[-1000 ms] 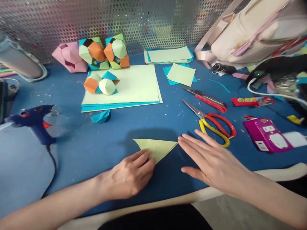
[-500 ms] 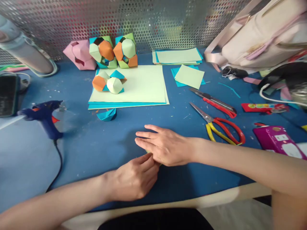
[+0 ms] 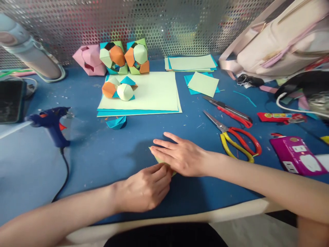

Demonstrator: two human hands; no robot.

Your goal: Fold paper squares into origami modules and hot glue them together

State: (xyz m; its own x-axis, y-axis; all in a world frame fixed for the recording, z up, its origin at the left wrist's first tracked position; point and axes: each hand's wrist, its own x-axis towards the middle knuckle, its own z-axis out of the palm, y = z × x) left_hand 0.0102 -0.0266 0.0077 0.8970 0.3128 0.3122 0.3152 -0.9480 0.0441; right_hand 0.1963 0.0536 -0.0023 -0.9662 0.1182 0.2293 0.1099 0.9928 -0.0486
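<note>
A pale green folded paper (image 3: 159, 160) lies on the blue table near its front edge, mostly hidden under my hands. My left hand (image 3: 147, 188) is closed, its fingers pinching the paper's near part. Spread flat over the paper is my right hand (image 3: 180, 156), fingers apart and pointing left, pressing on it. Beyond my hands sits a small blue folded paper piece (image 3: 117, 122). Behind that, a joined cluster of orange, green and blue folded paper (image 3: 125, 92) rests on a stack of paper sheets (image 3: 156, 91).
Scissors (image 3: 226, 132) and a utility knife (image 3: 226, 109) lie to the right, near a red tube (image 3: 272, 117) and purple case (image 3: 295, 154). A glue gun (image 3: 51, 123) stands left. Finished paper models (image 3: 89, 60), small squares (image 3: 204, 84), a bottle (image 3: 36, 55) and a bag (image 3: 280, 37) line the back.
My right hand has swung left from beside the folded triangle to lie over it, then shifted slightly right. My left hand keeps its pinch on the paper. The view has turned a little.
</note>
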